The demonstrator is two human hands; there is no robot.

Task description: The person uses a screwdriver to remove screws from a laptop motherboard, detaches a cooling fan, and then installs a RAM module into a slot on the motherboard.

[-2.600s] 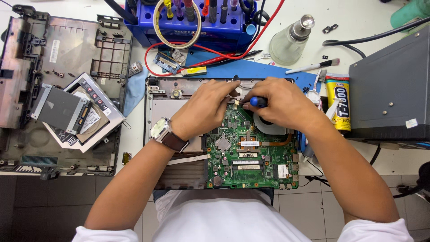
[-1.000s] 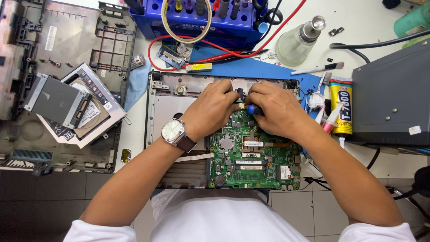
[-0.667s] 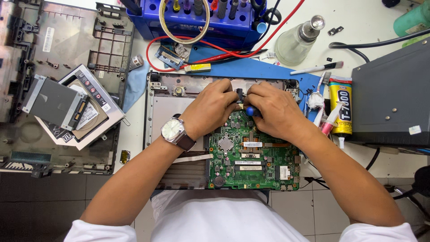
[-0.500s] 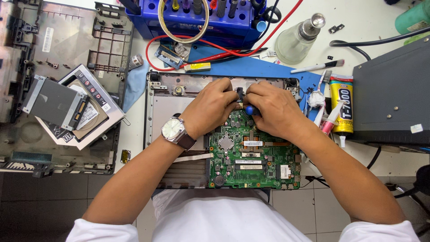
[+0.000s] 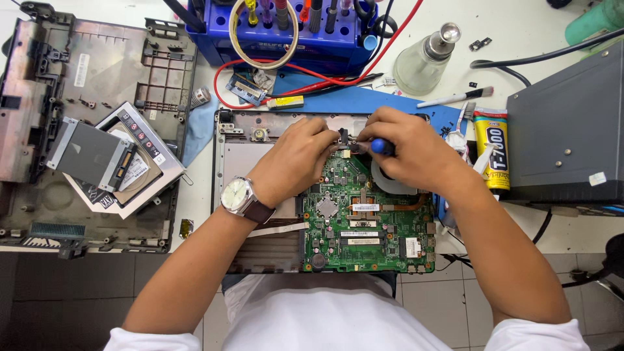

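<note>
**Both hands at the far edge of a green circuit board**

At the far left lies a grey plastic laptop base cover (image 5: 97, 78), turned inside up. On its near half rest a silver hard drive (image 5: 88, 153) and, partly under that, a flat optical drive (image 5: 146, 166) set at an angle. Just right of the cover, a blue cloth (image 5: 198, 127) shows beside a small metal cylinder (image 5: 199, 97).

In the middle sits the opened laptop chassis (image 5: 244, 153), pale grey, with a white ribbon cable (image 5: 279, 229) lying across its near part. The left hand (image 5: 296, 159), with a wristwatch (image 5: 237, 195) on a brown strap, rests on the chassis; its fingers are curled narrow and pinch a small dark part at the far edge of the green circuit board (image 5: 367, 227). The board fills the right half of the chassis, near the person's white shirt.

Far from the hands stands a blue tool rack (image 5: 279, 45) holding screwdrivers and a ring of tape, with a red wire (image 5: 260, 63) looping out in front of it over a blue mat (image 5: 370, 101).

The right hand (image 5: 416, 153) meets the left one at the board's far edge. Its fingers are closed around a blue-handled screwdriver (image 5: 380, 147), tip pointing left toward the pinched part; the tip itself is hidden between the fingers.

Further right are a clear glass bottle (image 5: 422, 62) with a metal top, a white-handled brush (image 5: 455, 98), a yellow glue tube (image 5: 492, 149) and, at the right edge, a dark grey metal box (image 5: 565, 136).
</note>
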